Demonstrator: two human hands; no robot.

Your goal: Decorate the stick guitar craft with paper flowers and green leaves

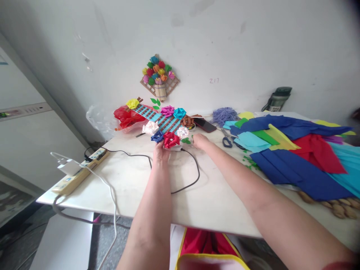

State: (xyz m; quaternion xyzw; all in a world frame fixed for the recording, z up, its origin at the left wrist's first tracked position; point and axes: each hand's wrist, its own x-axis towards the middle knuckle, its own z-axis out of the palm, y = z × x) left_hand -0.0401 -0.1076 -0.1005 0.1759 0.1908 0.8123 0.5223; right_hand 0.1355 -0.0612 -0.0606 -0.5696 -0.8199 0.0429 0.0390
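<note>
A lattice panel (153, 114) of brown strips over light blue leans at the back of the table, with crinkled paper flowers along its edges. My left hand (161, 153) grips its lower edge, just under the dark blue flower (157, 136) and the red flower (171, 140); the fingertips are hidden behind them. My right hand (200, 141) is at the panel's lower right, its fingers pinched together. A small green bit, apparently a paper leaf, shows at those fingertips. Close by are green leaves (186, 141) below a white speckled flower (183, 132).
Scissors (227, 141), a phone (205, 125) and purple shredded paper (224, 115) lie right of the panel. Coloured paper sheets (284, 168) cover the table's right side. A power strip (74, 177) with cables stands left. A black cable (197, 178) loops between my arms.
</note>
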